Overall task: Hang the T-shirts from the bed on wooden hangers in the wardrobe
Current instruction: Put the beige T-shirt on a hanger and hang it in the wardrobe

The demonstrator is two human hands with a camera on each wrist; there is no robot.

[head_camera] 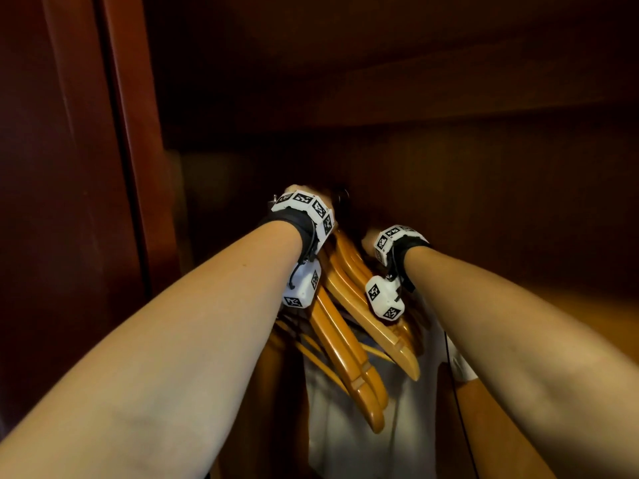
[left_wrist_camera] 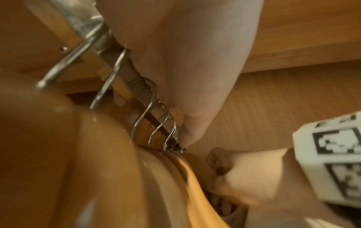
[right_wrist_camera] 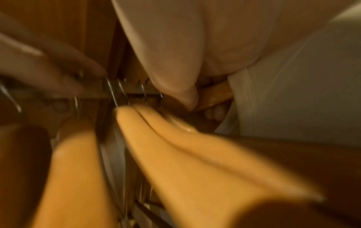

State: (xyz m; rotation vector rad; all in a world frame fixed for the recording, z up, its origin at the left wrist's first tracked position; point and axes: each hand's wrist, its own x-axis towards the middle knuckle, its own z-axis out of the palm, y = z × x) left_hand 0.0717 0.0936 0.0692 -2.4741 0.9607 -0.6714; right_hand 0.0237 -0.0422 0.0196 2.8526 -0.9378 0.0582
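Several wooden hangers point(head_camera: 349, 340) hang close together by metal hooks point(left_wrist_camera: 148, 104) on the wardrobe's metal rail point(left_wrist_camera: 86, 20). My left hand point(head_camera: 325, 198) is up at the rail. Its thumb point(left_wrist_camera: 185, 92) lies along the rail beside the hooks, and its fingertips curl round from behind. My right hand point(head_camera: 368, 236) is lower and to the right. Its thumb point(right_wrist_camera: 185, 92) and curled fingers grip the neck of a wooden hanger point(right_wrist_camera: 215, 95) that carries a white T-shirt point(right_wrist_camera: 293, 108). The shirt point(head_camera: 363, 426) hangs down below the hangers.
The dark wardrobe frame point(head_camera: 131, 133) stands at the left and a shelf point(head_camera: 415, 108) runs overhead. A lighter wood panel point(head_camera: 587, 305) lies to the right of my right arm. The inside of the wardrobe is dim.
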